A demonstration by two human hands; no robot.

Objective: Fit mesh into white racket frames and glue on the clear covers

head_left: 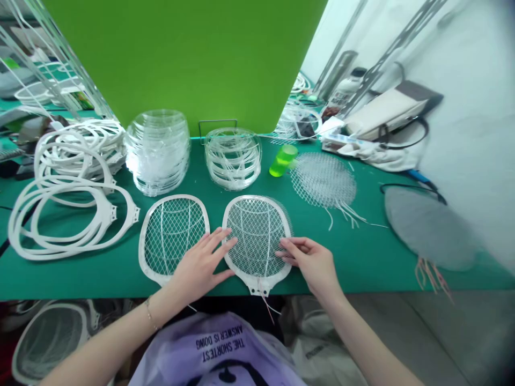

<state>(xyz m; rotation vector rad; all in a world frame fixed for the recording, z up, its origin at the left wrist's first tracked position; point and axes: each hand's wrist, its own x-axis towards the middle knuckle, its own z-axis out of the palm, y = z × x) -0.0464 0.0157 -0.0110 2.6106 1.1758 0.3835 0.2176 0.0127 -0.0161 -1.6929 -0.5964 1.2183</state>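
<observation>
**A:** What's on the table?

**B:** A green mat [72, 281] covers it. A heap of bare white frames [68, 214] sits at the left, two stacks of clear rings [156, 153] stand at the back, and a loose wire mesh [324, 179] lies to the right.

**A:** And right in front of the person?

**B:** Two meshed rackets lie flat side by side near the mat's front edge. The hands are on the right-hand racket [257, 236], the other racket [173, 233] just beside it.

**A:** How do the hands stand?

**B:** Apart, one on each side of that racket. The left hand [199, 265] is open, fingers spread, fingertips on the left rim, palm across the other racket's lower edge. The right hand [309, 262] is loosely curled at the right rim. Pinching or only resting? Can't tell.
</observation>
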